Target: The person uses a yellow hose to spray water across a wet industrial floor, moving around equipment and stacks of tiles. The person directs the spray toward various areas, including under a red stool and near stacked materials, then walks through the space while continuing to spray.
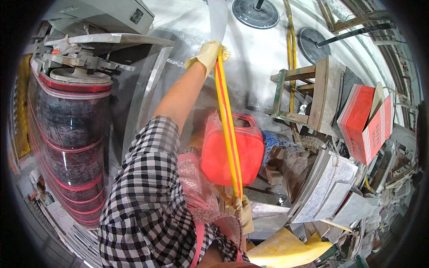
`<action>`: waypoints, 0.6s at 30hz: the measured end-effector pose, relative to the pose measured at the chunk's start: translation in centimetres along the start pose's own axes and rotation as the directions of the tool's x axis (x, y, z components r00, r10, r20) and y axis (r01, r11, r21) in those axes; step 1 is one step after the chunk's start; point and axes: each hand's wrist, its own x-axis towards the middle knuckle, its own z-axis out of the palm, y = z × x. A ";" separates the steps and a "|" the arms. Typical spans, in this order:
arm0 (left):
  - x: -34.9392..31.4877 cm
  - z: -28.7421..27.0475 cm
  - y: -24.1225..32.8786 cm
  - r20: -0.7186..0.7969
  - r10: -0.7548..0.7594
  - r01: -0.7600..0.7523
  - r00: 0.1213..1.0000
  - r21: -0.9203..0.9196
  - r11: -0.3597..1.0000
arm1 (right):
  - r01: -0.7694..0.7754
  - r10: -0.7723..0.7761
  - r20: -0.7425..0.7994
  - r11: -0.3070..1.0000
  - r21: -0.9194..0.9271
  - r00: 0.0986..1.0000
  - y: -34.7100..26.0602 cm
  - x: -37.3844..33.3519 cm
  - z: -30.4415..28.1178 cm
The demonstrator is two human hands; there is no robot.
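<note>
Machinery first: far left of the red plastic jerrycan [232, 149], a tall drum-shaped machine wrapped in dark fibre with red bands [69, 134], metal fittings on its top. Between it and the can, a checked sleeve runs up to the left hand [206, 56], in a pale work glove, closed around the upper end of a long yellow rod with a red stripe [227, 120]. Rod crosses in front of the can, top to bottom. Below the can, the right hand [239, 205], also gloved, is wrapped around the rod's lower end. Both grips closed full round the shaft. White wet-looking work surface [254, 53] lies above the can; rod's upper end rests at or over it, contact not discernible. Right of the can: a rough wooden stool [308, 96], then red cardboard boxes [366, 123], stone slabs [321, 183] beneath them.

Judgement: step in hand is positioning the rod on the surface, two-handed. Next move calls for steady guidance from both ends, keeping the shaft off the can.
</note>
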 end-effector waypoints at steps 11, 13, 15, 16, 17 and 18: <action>1.1 -4.1 -3.0 -0.047 -0.018 0.013 0.999 -0.100 0.995 | 0.046 -0.047 0.040 0.998 0.040 0.998 0.4 -0.2 -0.8; 1.2 -6.1 -4.3 -0.147 -0.036 0.023 0.988 -0.083 0.996 | -0.030 0.030 0.043 1.000 0.000 0.999 0.5 -0.4 -1.1; 0.9 -8.1 -6.2 -0.253 -0.119 0.105 0.960 -0.068 0.992 | 0.004 -0.004 -0.005 0.999 -0.044 1.000 0.9 -0.9 -1.6; 0.6 -9.1 -7.3 -0.271 -0.186 0.173 0.944 -0.070 0.982 | 0.034 -0.035 -0.012 0.997 -0.075 0.999 1.2 -1.3 -1.9; 0.3 -9.8 -8.5 -0.270 -0.246 0.221 0.931 -0.119 0.968 | 0.040 -0.039 0.023 0.998 -0.058 0.999 1.4 -1.7 -2.4; -0.8 -10.9 -9.9 -0.197 -0.210 0.203 0.958 -0.052 0.978 | 0.009 -0.013 -0.023 0.990 -0.137 1.000 1.8 -2.4 -2.8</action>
